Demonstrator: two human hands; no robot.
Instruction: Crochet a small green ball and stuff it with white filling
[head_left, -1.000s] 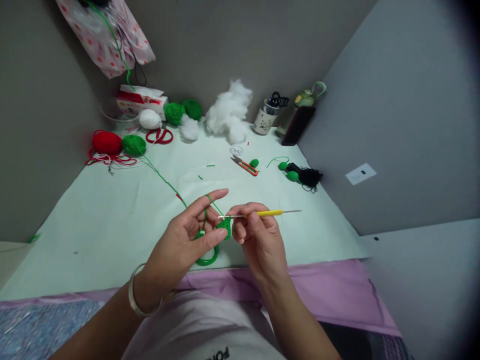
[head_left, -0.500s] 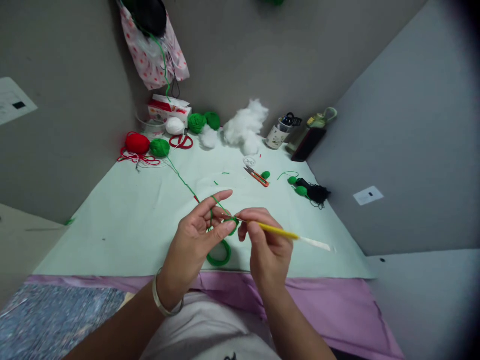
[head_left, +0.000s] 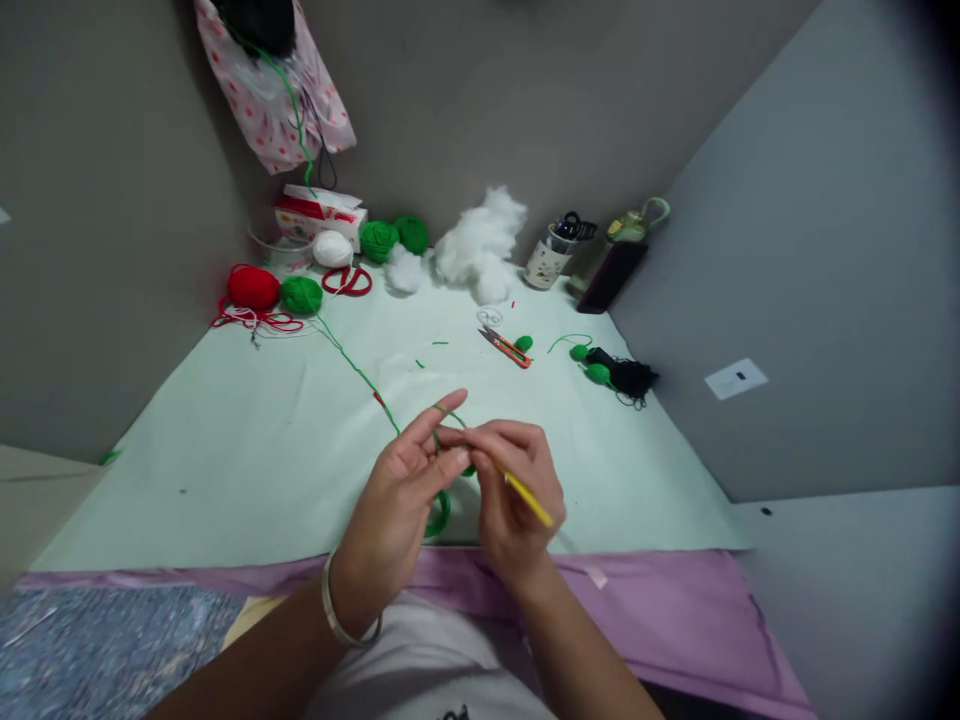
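Observation:
My left hand (head_left: pixel 405 490) pinches a small green crochet piece (head_left: pixel 469 469), mostly covered by fingers. Green yarn (head_left: pixel 352 365) runs from a green ball (head_left: pixel 301 295) to that hand and loops over its raised index finger. In my right hand (head_left: pixel 521 495) is a crochet hook with a yellow handle (head_left: pixel 531 500); its tip is hidden at the piece, where the fingers of both hands meet. A green ring (head_left: pixel 438 514) shows just below the left thumb, partly covered by the hand.
Orange thread snips (head_left: pixel 505 347) lie beyond my hands. Along the back are red yarn (head_left: pixel 253 289), red-handled scissors (head_left: pixel 347 282), white stuffing (head_left: pixel 480 245), a pen cup (head_left: pixel 547 263) and a bottle (head_left: pixel 626 228). Black yarn (head_left: pixel 634 376) lies at right near small green pieces (head_left: pixel 597 373).
My right hand has moved left against the left fingers, and the hook's handle has swung to point more toward me. The whole view has shifted slightly.

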